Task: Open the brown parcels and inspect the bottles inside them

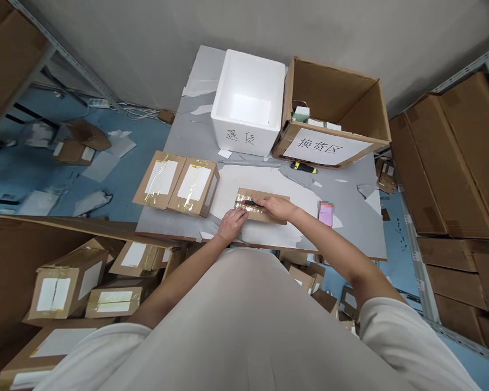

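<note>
A small cardboard box sealed with shiny tape lies on the table in front of me. My right hand is closed around a box cutter with a black and red body, held low over the taped top at the box's left part. The blade is too small to make out. My left hand grips the near left edge of the same box, fingers bent against it. To the left stand two taped boxes side by side, a nearer-left box and its neighbour, each with a white label.
Behind are a white foam box and a large open carton with small boxes inside. A black and yellow cutter and a pink phone-like item lie on the grey table. A big carton of parcels stands at lower left.
</note>
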Action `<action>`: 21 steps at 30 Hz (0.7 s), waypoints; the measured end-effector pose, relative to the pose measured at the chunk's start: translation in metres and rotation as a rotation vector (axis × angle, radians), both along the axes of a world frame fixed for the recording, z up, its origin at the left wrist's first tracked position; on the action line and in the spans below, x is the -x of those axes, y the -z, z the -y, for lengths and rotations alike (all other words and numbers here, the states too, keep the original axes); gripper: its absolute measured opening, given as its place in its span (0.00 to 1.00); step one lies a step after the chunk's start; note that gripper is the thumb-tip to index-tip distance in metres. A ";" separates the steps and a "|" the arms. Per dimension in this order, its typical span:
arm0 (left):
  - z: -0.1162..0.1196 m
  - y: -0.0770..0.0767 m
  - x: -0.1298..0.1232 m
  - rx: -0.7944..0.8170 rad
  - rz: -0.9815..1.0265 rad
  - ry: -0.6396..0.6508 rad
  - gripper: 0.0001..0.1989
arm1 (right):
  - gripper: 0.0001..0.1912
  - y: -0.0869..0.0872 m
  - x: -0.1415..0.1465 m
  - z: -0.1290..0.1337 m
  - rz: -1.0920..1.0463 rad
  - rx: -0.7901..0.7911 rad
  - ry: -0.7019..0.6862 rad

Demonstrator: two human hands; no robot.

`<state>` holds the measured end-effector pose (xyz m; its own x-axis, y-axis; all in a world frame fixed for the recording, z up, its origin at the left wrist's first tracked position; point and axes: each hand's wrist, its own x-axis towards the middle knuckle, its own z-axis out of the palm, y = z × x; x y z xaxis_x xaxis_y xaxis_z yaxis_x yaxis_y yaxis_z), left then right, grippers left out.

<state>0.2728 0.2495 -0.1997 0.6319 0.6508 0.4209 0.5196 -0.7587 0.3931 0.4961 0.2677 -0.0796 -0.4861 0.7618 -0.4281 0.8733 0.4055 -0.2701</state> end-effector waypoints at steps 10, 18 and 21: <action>0.003 0.000 -0.004 -0.050 -0.011 0.000 0.13 | 0.27 -0.024 -0.010 0.012 0.219 0.044 0.032; -0.001 0.001 -0.008 -0.036 -0.055 -0.009 0.14 | 0.30 -0.034 -0.113 0.070 0.368 0.104 0.186; -0.001 -0.001 -0.008 0.010 -0.074 -0.013 0.15 | 0.30 -0.030 -0.140 0.095 0.332 0.059 0.260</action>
